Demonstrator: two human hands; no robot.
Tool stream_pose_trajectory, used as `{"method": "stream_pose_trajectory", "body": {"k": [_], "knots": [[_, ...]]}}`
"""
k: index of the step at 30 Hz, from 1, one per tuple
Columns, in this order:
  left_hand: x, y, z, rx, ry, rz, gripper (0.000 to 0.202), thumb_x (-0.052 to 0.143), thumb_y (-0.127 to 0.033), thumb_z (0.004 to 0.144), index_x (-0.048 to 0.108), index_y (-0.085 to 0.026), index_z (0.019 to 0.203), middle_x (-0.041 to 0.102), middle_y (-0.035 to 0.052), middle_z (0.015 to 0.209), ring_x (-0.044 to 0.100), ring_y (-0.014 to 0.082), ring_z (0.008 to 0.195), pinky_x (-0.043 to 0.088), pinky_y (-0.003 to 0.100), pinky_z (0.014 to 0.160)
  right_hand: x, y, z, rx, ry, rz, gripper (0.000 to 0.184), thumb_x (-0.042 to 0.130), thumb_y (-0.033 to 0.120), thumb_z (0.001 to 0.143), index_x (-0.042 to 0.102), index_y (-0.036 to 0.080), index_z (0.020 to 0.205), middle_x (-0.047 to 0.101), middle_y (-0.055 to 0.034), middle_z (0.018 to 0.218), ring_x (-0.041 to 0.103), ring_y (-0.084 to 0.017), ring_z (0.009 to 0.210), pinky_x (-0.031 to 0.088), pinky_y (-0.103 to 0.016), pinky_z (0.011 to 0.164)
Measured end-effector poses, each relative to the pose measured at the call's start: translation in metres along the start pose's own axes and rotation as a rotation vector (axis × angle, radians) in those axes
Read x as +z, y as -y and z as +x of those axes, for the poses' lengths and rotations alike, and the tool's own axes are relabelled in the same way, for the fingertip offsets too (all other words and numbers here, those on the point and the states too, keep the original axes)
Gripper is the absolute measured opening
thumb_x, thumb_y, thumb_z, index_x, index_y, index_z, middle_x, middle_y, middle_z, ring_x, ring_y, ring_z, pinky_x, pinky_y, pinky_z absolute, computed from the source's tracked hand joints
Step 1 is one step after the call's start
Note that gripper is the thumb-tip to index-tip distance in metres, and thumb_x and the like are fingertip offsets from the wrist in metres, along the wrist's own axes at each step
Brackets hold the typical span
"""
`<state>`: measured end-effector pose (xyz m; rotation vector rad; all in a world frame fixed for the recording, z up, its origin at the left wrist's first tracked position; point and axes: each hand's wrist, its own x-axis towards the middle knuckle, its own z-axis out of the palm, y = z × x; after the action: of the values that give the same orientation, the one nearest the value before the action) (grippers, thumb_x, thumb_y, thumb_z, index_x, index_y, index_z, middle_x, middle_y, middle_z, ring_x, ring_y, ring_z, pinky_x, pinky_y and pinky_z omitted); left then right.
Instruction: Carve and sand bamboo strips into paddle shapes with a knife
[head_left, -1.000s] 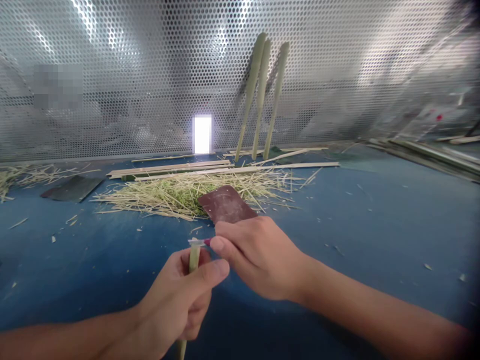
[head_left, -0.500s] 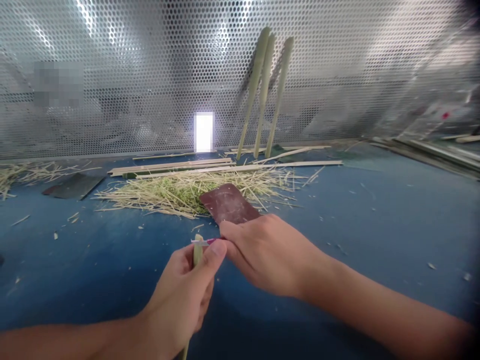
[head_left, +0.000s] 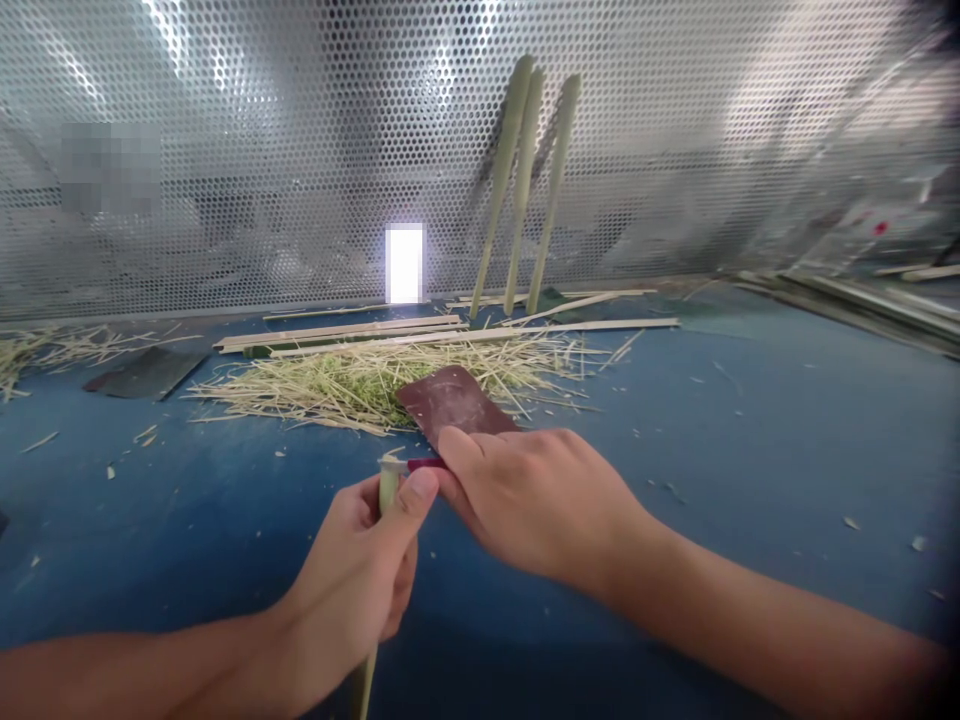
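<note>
My left hand (head_left: 360,565) is closed round a pale green bamboo stick (head_left: 388,490). The stick's top stands above the fingers, and its thin lower end shows beneath the hand. My right hand (head_left: 544,495) grips a small knife (head_left: 421,464) with a magenta handle, most of it hidden by the fingers. The short blade lies across the stick's tip, where a thin curl seems to stand up. My left thumb rests close to the knife, beside the right fingertips. Behind my right hand, a brown sheet of sandpaper (head_left: 454,400) lies partly on the shavings.
A heap of bamboo shavings (head_left: 322,390) lies on the blue table (head_left: 187,500), with flat strips (head_left: 480,337) behind it. Three shaped bamboo sticks (head_left: 517,160) lean on the perforated metal screen (head_left: 300,130). A dark sheet (head_left: 150,373) is at left, more strips (head_left: 847,305) at right.
The knife and my right fingers have shifted slightly up and left, bringing the blade to the stick's tip. My left hand still holds the stick, a little further left.
</note>
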<state>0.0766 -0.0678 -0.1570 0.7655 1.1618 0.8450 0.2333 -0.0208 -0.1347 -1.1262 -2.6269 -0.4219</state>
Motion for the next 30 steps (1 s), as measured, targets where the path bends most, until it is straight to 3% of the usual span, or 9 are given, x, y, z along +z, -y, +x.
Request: {"method": "stream_pose_trajectory", "body": {"k": [7,9,13,16,18,23,27,30], "knots": [[-0.001,-0.002,-0.007,-0.063,0.004,-0.037,0.072,0.07,-0.081,0.055,0.03,-0.022,0.057,0.025,-0.0128,0.035,0.017,0.0005,0.029,0.013,0.014,0.029,0.003,-0.01,0.009,0.232,0.071,-0.105,0.05,0.023,0.047,0.104,0.058,0.019,0.079,0.062,-0.0043,0.057,0.047,-0.015,0.042,0.01,-0.031,0.049],[-0.001,-0.001,-0.007,-0.053,0.034,-0.054,0.07,0.073,-0.078,0.054,0.031,-0.023,0.063,0.026,-0.0142,0.038,0.017,0.0008,0.03,0.012,0.014,0.03,0.003,-0.016,0.012,0.224,0.037,0.036,0.053,0.022,0.049,0.103,0.057,0.02,0.076,0.06,-0.0026,0.058,0.044,-0.013,0.044,0.012,-0.031,0.05],[0.0,0.003,-0.004,-0.026,0.104,-0.08,0.065,0.072,-0.076,0.06,0.036,-0.022,0.067,0.031,-0.0136,0.043,0.021,0.0014,0.032,0.019,0.015,0.031,0.006,-0.022,0.015,0.154,-0.025,0.563,0.059,0.017,0.047,0.104,0.043,0.019,0.058,0.048,0.0005,0.054,0.038,-0.011,0.049,0.021,-0.03,0.053],[0.002,0.005,-0.002,-0.007,0.104,-0.085,0.063,0.072,-0.075,0.061,0.038,-0.021,0.066,0.034,-0.0126,0.045,0.024,0.0016,0.033,0.022,0.015,0.032,0.01,-0.02,0.016,0.162,0.039,0.851,0.054,0.023,0.042,0.103,0.032,0.02,0.054,0.037,0.0033,0.052,0.034,-0.01,0.05,0.024,-0.029,0.054],[0.003,0.005,-0.001,-0.01,0.084,-0.089,0.063,0.075,-0.072,0.06,0.038,-0.022,0.068,0.034,-0.0129,0.047,0.023,0.0014,0.034,0.02,0.015,0.033,0.011,-0.017,0.016,0.141,0.097,0.926,0.048,0.029,0.036,0.101,0.033,0.02,0.056,0.037,0.0041,0.053,0.035,-0.01,0.051,0.024,-0.028,0.054],[-0.001,0.008,-0.003,0.034,0.1,-0.149,0.054,0.078,-0.058,0.068,0.038,-0.022,0.07,0.035,-0.0128,0.049,0.022,0.0013,0.036,0.017,0.014,0.034,0.011,-0.007,0.017,0.142,0.135,0.791,0.048,0.029,0.036,0.101,0.033,0.019,0.056,0.037,0.0044,0.051,0.031,-0.009,0.049,0.018,-0.03,0.053],[-0.008,0.014,-0.006,0.021,0.238,-0.209,0.048,0.074,-0.049,0.075,0.037,-0.021,0.064,0.035,-0.0116,0.046,0.023,0.0017,0.034,0.017,0.015,0.033,0.015,-0.001,0.026,0.075,0.129,0.603,0.045,0.031,0.035,0.099,0.035,0.019,0.057,0.036,0.0045,0.05,0.025,-0.009,0.048,0.013,-0.032,0.054],[-0.013,0.015,-0.006,-0.008,0.313,-0.235,0.048,0.073,-0.047,0.074,0.036,-0.02,0.059,0.032,-0.0106,0.044,0.024,0.0019,0.033,0.017,0.016,0.032,0.022,0.001,0.035,-0.013,0.116,0.621,0.037,0.035,0.03,0.096,0.036,0.019,0.06,0.035,0.0049,0.053,0.025,-0.01,0.051,0.014,-0.032,0.054]]}}
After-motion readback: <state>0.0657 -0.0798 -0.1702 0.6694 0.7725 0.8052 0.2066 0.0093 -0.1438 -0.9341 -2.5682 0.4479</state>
